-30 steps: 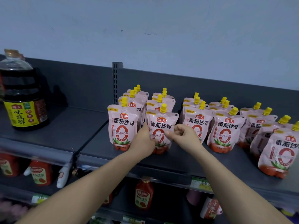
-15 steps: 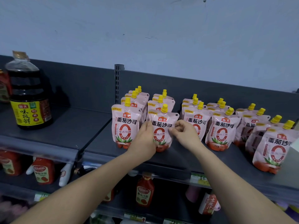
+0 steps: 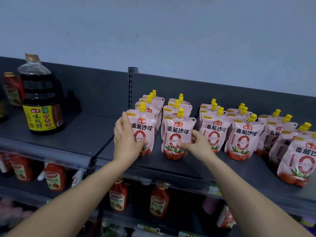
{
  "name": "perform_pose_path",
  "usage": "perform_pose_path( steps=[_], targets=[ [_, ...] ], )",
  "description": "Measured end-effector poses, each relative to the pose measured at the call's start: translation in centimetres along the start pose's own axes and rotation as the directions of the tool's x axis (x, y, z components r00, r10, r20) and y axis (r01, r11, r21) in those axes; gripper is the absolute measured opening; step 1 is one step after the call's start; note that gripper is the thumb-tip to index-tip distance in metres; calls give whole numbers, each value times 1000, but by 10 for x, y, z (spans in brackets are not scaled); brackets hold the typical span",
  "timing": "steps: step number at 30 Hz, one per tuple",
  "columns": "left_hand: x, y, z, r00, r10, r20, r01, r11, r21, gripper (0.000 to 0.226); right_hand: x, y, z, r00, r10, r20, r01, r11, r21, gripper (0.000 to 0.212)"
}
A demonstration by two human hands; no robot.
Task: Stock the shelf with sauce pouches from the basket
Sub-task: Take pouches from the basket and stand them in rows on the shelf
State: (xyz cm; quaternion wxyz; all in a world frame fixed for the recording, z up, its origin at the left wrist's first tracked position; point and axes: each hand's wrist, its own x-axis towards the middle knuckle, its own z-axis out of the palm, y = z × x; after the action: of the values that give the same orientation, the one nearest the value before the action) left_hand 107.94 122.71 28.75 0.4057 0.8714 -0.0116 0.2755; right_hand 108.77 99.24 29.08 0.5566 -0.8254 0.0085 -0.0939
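Observation:
Pink tomato-sauce pouches with yellow caps stand in several rows on the dark top shelf (image 3: 188, 166). My left hand (image 3: 126, 139) holds the front pouch of the leftmost row (image 3: 145, 129) by its left side, fingers up along the edge and thumb across the front. My right hand (image 3: 198, 146) pinches the front pouch of the second row (image 3: 177, 132) at its lower right, thumb on the front. Both pouches stand upright on the shelf. The basket is out of view.
A large soy sauce bottle (image 3: 41, 100) stands on the shelf section to the left, with bare shelf beside it. More pouches (image 3: 241, 137) fill the right, one (image 3: 301, 156) near the front edge. Red ketchup bottles (image 3: 118, 195) sit on the lower shelf.
My left hand has moved from the second-row front pouch to the leftmost front pouch. My right hand stays on the second-row pouch, and my view has shifted to the left.

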Motion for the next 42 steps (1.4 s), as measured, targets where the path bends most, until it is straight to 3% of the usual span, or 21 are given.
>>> perform_pose_path(
  steps=[3,7,13,19,27,30,33,36,39,42],
  targets=[
    [9,-5,5,985,-135,108,146,983,-108,117,1,3,4,1000,-11,-19,10,999,-39,53],
    [18,-6,11,989,-105,101,119,983,-143,89,1,4,7,999,-29,-42,25,996,-89,58],
    [27,-12,17,992,-94,89,108,981,-160,84,-4,5,9,996,-65,-55,61,995,-75,58],
    [26,-16,16,991,-75,108,90,985,-147,95,-1,7,8,999,-45,-28,44,998,-37,55],
    [26,-13,9,987,-95,129,104,993,-61,124,1,13,11,999,1,-49,5,990,143,43],
    [20,-4,5,1000,29,-13,-28,996,82,123,-1,13,12,998,12,-60,0,977,212,36],
    [9,11,-1,933,346,-100,-334,935,120,101,-3,5,7,998,16,-54,2,949,314,29],
    [-1,26,-1,844,535,32,-536,844,21,84,-3,-14,0,999,3,-38,14,900,435,23],
    [-7,35,6,801,556,222,-556,828,-67,95,-3,-34,-5,1000,2,-15,6,858,513,15],
    [-8,43,12,805,542,243,-513,840,-173,99,-4,-48,-10,999,2,51,-31,824,565,18]
  ],
)
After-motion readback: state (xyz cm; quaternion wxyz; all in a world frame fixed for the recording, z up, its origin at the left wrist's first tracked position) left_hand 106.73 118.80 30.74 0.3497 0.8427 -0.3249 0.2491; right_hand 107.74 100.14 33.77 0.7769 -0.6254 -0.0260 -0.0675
